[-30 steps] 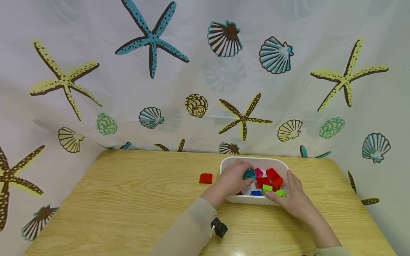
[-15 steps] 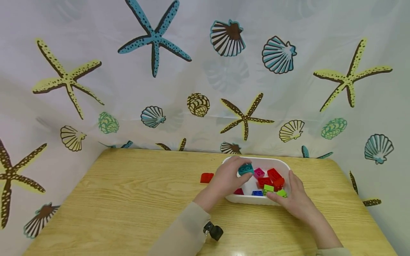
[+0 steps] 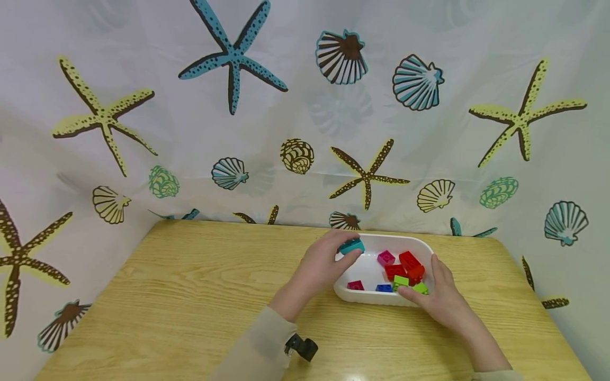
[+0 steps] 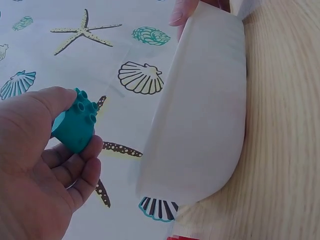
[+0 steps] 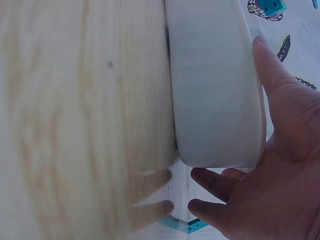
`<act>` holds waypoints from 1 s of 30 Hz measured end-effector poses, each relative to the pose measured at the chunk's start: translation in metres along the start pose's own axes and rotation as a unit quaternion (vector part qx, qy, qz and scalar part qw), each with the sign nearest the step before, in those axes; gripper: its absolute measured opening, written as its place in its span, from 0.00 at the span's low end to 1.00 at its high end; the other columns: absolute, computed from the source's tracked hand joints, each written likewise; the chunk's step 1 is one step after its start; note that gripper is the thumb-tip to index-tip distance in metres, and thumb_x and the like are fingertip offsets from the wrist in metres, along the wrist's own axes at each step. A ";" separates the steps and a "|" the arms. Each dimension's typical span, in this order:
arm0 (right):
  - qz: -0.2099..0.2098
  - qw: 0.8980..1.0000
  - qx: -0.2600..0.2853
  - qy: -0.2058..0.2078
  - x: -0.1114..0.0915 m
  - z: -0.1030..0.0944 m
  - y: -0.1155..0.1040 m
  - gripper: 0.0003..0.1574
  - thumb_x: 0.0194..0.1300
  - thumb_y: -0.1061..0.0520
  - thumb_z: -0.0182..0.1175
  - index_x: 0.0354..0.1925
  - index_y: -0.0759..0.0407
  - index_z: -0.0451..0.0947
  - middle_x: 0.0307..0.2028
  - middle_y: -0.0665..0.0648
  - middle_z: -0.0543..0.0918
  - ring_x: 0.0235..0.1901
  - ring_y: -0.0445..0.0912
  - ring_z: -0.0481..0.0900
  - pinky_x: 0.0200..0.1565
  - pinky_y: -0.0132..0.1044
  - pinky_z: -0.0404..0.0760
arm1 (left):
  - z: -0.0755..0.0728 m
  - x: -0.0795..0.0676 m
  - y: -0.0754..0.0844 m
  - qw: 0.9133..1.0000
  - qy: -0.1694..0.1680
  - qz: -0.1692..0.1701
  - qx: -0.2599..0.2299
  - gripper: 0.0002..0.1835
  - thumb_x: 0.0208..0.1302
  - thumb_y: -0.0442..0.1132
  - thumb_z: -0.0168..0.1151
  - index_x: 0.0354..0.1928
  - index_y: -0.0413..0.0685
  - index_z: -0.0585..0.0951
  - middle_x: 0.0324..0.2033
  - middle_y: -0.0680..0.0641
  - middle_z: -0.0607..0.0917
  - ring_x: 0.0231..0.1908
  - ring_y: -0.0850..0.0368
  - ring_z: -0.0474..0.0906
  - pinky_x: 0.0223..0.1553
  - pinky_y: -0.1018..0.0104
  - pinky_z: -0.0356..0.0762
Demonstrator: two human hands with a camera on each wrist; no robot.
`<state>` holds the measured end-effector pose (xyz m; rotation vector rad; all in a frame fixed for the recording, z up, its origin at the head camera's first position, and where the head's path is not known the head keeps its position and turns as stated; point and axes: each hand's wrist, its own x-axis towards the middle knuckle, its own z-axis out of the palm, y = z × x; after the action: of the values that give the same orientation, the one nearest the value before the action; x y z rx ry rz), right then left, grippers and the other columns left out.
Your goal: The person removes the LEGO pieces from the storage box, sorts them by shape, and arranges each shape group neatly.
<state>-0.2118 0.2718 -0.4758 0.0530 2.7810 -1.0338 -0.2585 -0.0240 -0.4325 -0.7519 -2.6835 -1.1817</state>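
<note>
My left hand (image 3: 318,260) grips a teal toy building brick (image 3: 351,246) between thumb and fingers, above the left end of a white plastic tub (image 3: 376,299). In the left wrist view the teal brick (image 4: 77,125) tilts, its studs facing up and right. My right hand (image 3: 443,296) holds the tub's right end, thumb at the near rim and fingers round the far side. Inside the tub lie several red bricks (image 3: 409,260), a pink brick (image 3: 386,258), lime green bricks (image 3: 401,283), a blue brick (image 3: 384,288) and a dark red brick (image 3: 355,286).
The tub stands on a wood-grain table (image 3: 200,296) near its back edge. Behind hangs a white curtain (image 3: 267,127) printed with starfish and shells. A red piece (image 4: 182,238) on the table shows at the bottom of the left wrist view, mostly hidden from the head view.
My left hand has lifted the teal brick and moved left with it to the tub's left end, now covering most of the red piece on the table. The right hand stays at the tub.
</note>
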 end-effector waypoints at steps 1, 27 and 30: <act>0.000 1.000 -0.001 0.000 0.000 0.000 0.000 0.87 0.68 0.24 0.70 0.87 0.64 0.22 0.85 0.78 0.34 0.79 0.81 0.50 0.69 0.80 0.63 | -0.002 -0.001 -0.001 1.000 0.001 0.000 -0.001 0.23 0.84 0.49 0.65 0.73 0.52 0.82 0.69 0.49 0.82 0.59 0.52 0.83 0.62 0.58 0.85; -0.003 1.000 0.002 -0.002 0.000 0.001 0.001 0.87 0.68 0.24 0.70 0.87 0.64 0.22 0.85 0.78 0.33 0.79 0.81 0.50 0.69 0.81 0.63 | -0.030 -0.012 -0.034 0.996 0.055 -0.028 -0.071 0.21 0.91 0.49 0.50 0.77 0.63 0.78 0.59 0.49 0.88 0.48 0.51 0.84 0.55 0.49 0.86; -0.006 1.000 0.004 -0.001 0.000 0.000 0.001 0.87 0.68 0.24 0.70 0.87 0.65 0.22 0.85 0.78 0.33 0.79 0.80 0.50 0.70 0.80 0.63 | -0.032 -0.012 -0.037 0.993 0.061 -0.038 -0.090 0.21 0.91 0.49 0.50 0.76 0.64 0.80 0.53 0.50 0.88 0.45 0.49 0.83 0.51 0.52 0.86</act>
<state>-0.2113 0.2728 -0.4768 0.0371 2.7781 -1.0479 -0.2689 -0.0728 -0.4381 -0.5832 -2.5509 -1.4525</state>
